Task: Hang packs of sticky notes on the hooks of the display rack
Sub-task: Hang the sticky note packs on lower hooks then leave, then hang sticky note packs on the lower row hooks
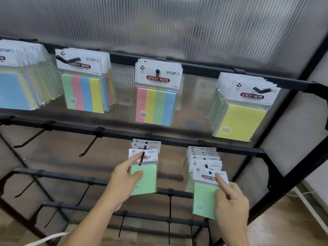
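My left hand pinches a green sticky-note pack threaded on a black hook of the second rail, forefinger on the white header, thumb on the green pad. Two more packs hang behind it on that hook. My right hand holds the front green pack of a row of several packs on the hook to the right, forefinger pointing up along the header's right edge, thumb on the pad.
The black display rack's top rail carries multicoloured and yellow packs on its hooks. Bare hooks stick out on the second rail's left and on lower rails. Ribbed translucent panel behind; a white wall at right.
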`<state>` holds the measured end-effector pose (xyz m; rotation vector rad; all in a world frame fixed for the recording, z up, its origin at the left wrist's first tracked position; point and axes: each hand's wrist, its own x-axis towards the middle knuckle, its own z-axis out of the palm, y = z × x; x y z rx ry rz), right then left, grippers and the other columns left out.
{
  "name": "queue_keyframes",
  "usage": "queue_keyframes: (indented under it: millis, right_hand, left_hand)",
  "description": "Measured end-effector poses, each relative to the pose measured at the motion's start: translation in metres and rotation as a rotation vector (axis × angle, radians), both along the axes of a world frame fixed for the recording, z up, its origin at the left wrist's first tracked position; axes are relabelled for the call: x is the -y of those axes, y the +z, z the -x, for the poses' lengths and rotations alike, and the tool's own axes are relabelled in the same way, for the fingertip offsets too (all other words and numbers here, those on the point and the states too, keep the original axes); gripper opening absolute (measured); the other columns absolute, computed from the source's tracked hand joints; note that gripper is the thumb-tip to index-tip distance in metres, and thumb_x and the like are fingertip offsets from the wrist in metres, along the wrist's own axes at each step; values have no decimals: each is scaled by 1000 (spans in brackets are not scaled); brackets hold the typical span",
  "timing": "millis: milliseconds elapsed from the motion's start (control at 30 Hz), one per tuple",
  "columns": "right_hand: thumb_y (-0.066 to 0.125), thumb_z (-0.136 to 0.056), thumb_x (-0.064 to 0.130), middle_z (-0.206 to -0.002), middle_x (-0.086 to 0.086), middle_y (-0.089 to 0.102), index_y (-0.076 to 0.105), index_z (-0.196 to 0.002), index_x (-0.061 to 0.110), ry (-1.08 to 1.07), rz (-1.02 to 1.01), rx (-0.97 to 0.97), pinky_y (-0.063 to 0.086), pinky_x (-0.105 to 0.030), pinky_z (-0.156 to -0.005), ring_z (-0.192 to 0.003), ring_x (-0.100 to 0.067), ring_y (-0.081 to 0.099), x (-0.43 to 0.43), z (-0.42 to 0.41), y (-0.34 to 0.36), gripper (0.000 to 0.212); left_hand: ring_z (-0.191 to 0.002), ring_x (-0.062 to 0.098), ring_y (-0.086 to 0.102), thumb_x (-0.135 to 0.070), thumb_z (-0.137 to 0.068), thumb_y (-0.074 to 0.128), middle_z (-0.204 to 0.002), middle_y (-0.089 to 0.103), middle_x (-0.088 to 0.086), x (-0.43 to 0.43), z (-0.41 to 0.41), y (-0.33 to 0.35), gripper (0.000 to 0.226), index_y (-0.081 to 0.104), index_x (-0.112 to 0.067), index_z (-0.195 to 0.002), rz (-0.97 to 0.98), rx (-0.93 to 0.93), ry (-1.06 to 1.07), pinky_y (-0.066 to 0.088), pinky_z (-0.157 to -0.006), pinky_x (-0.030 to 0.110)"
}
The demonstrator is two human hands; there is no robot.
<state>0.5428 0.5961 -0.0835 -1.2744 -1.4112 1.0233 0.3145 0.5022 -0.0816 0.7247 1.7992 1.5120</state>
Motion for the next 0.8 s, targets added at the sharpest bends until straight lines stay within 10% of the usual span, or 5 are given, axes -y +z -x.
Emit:
queue_keyframes:
  millis: [300, 800]
  right_hand:
    - [52, -85, -11, -93, 1, 52, 64, -125, 23, 9, -149, 227, 37, -1, -68, -78, -10, 50, -11, 14, -18, 54]
    - [55, -86, -8, -128, -9, 51, 63, -127, 10, 33, -427, 282, 32, -7, -83, -108, -26, 55, 13, 11, 16, 45]
  left_hand:
    - [-108, 9, 58, 1, -95, 57, -122, 58, -9, -15, 9, -4, 62, 46, -47, -134, 34, -62, -73, 52, -61, 12]
    - [-120, 1, 38, -17, -97, 54, -134, 39, -18, 32, -14, 21, 52, 43, -40, -142, 50, -462, 90, 33, -98, 23]
